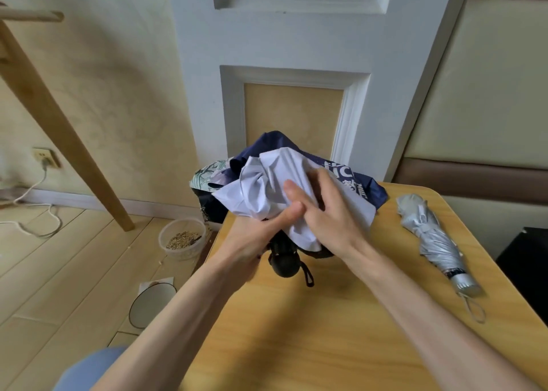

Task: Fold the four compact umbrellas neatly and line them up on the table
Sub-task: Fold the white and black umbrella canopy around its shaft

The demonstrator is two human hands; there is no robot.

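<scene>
I hold a navy and white compact umbrella [268, 180] above the far side of the wooden table [326, 331], its canopy loose and crumpled. Its black handle [285, 261] with a wrist strap points toward me. My left hand [255, 233] grips the umbrella just above the handle. My right hand [323, 213] is closed around the white canopy fabric. A silver umbrella [433, 239] lies folded on the table's right side, handle toward me. Behind the held umbrella, a floral-patterned umbrella [207, 174] shows partly at the table's far left edge.
A clear plastic tub of grain [182, 238] and a round white dish [152, 304] sit on the wooden floor left of the table. A slanted wooden leg [59, 124] and a white cable [32, 207] lie further left. A white panelled wall stands behind.
</scene>
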